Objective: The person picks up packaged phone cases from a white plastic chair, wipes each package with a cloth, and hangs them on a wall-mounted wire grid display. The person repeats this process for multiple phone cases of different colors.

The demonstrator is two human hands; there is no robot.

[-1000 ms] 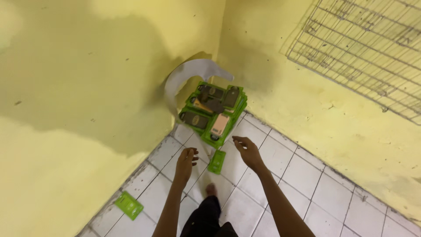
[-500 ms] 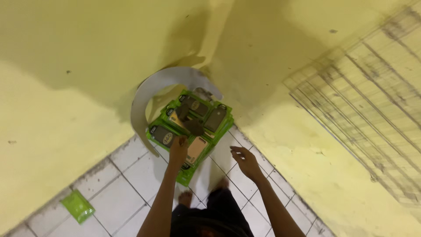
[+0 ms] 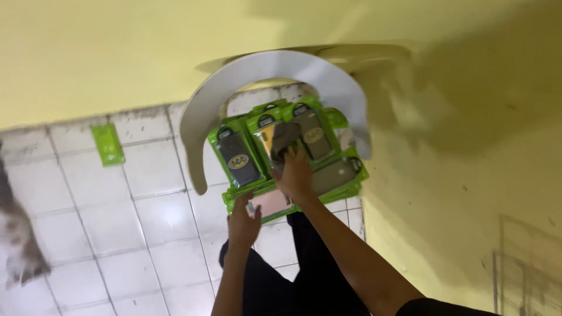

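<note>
- Reaching down over a pile of green phone-case packs [image 3: 293,158] on the tiled floor [image 3: 134,216], both hands work in the corner where two yellow walls [image 3: 468,152] meet.
- Right hand [image 3: 295,175]: its grip is closed on a dark phone case [image 3: 285,137], which stands up from the fingers and points away from the body, toward the wall. The case's long axis runs roughly along the forearm.
- Left hand [image 3: 244,219]: nearer the body, at the pile's near edge. It touches a pink pack [image 3: 272,203]; I cannot tell whether the grip is closed on it or only resting there.
- The pile lies straight ahead of both hands; the right hand is farther in, over the middle of the pile.
- No box or tray holds the packs; they lie loosely overlapped, each a green card with a dark or tan case in it. A black case pack [image 3: 237,157] lies at the left of the pile, a tan-grey one [image 3: 313,134] just beside the held case.
- A curved white board [image 3: 275,67] arches over the pile, leaning against the wall.
- One single green pack [image 3: 108,144] lies well apart to the left, flat on the tiles.
</note>
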